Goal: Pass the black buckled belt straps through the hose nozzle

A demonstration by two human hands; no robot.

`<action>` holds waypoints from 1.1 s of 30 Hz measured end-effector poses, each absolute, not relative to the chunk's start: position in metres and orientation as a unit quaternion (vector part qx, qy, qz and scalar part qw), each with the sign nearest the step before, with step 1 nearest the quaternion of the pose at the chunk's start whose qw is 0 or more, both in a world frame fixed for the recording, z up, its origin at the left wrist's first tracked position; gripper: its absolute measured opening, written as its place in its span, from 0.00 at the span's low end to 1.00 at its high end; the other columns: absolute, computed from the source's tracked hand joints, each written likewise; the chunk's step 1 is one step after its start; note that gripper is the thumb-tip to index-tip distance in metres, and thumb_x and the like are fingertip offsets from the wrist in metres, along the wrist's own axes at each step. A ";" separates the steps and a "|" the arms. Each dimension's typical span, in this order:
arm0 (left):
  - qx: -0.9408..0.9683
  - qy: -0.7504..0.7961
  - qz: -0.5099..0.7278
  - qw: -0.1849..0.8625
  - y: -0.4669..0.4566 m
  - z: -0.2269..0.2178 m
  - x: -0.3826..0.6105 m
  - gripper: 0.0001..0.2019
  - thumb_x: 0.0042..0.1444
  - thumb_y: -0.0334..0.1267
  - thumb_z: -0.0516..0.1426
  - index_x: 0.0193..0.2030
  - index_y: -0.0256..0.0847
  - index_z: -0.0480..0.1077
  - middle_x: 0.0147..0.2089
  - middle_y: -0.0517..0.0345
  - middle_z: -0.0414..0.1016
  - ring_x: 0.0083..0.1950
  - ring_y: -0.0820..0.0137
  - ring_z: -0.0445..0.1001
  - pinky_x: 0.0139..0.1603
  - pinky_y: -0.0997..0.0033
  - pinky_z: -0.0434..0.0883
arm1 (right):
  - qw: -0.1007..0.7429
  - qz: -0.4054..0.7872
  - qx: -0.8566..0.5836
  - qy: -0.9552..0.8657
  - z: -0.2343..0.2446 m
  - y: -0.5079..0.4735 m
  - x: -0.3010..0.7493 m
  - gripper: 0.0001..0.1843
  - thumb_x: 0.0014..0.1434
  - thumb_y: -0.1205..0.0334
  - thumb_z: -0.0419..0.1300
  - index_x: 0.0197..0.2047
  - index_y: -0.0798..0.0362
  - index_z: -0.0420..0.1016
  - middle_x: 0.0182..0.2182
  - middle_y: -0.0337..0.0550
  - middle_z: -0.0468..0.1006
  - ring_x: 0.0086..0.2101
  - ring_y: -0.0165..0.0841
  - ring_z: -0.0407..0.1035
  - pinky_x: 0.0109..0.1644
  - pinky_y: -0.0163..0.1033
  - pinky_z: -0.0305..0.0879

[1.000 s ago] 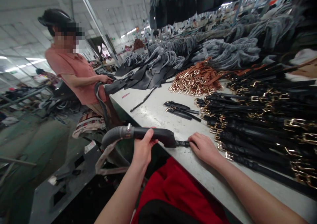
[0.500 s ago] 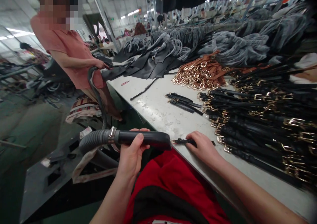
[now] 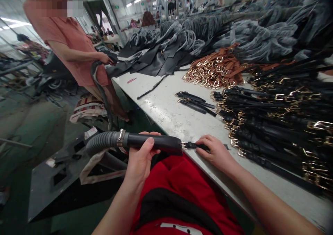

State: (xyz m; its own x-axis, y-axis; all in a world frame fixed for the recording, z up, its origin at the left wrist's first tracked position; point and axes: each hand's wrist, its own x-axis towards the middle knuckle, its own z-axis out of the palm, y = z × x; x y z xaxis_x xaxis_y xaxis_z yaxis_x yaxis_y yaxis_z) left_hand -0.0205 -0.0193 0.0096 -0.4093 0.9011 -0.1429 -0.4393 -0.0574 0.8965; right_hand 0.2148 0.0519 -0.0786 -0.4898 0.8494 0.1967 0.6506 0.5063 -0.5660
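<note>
My left hand is wrapped round a black nozzle that joins a ribbed grey hose by a metal clamp. The nozzle tip meets a short black strap with a small metal buckle at the near edge of the white table. My right hand presses that strap flat against the tabletop, fingers closed over it. Just right of my right hand lies a large heap of black belts with gold buckles.
A small group of black straps lies mid-table. Brown straps with gold rings are piled behind it. Black leather pieces and grey wrapped bundles fill the far end. A person in a pink shirt stands at the table's left.
The view has tilted down and shifted slightly. The nozzle tip has closed up against the strap's buckle end, and my right hand stays on the strap.
</note>
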 end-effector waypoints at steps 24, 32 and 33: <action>0.244 0.479 0.680 0.499 -0.024 0.008 -0.018 0.15 0.44 0.37 0.64 0.39 0.41 0.66 0.39 0.54 0.77 0.40 0.66 0.76 0.24 0.79 0.70 | 0.230 0.214 -0.439 -0.842 -0.073 0.049 0.216 0.15 0.56 0.67 0.49 0.42 0.52 0.74 0.40 0.46 0.73 0.42 0.35 0.67 0.48 0.41 0.62; 0.326 0.466 0.633 0.525 -0.009 0.004 0.030 0.13 0.43 0.37 0.64 0.36 0.41 0.68 0.39 0.56 0.77 0.34 0.69 0.75 0.29 0.72 0.73 | 0.243 0.204 -0.486 -0.814 -0.080 0.048 0.216 0.24 0.56 0.64 0.50 0.56 0.54 0.61 0.42 0.49 0.73 0.43 0.38 0.67 0.48 0.45 0.63; 0.334 0.470 0.627 0.524 -0.007 0.004 0.032 0.13 0.43 0.37 0.65 0.36 0.41 0.68 0.39 0.56 0.77 0.33 0.69 0.75 0.29 0.73 0.73 | 0.243 0.206 -0.485 -0.814 -0.080 0.048 0.216 0.24 0.56 0.64 0.50 0.57 0.54 0.60 0.42 0.49 0.73 0.43 0.38 0.67 0.48 0.45 0.63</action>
State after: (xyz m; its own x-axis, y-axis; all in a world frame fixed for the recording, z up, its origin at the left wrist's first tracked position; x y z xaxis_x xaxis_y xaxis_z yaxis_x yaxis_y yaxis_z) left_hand 0.0319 -0.0074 0.0043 -0.2275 0.9710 -0.0735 -0.3438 -0.0094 0.9390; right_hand 0.2161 0.0480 -0.0799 -0.4111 0.8900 0.1970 0.6898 0.4450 -0.5711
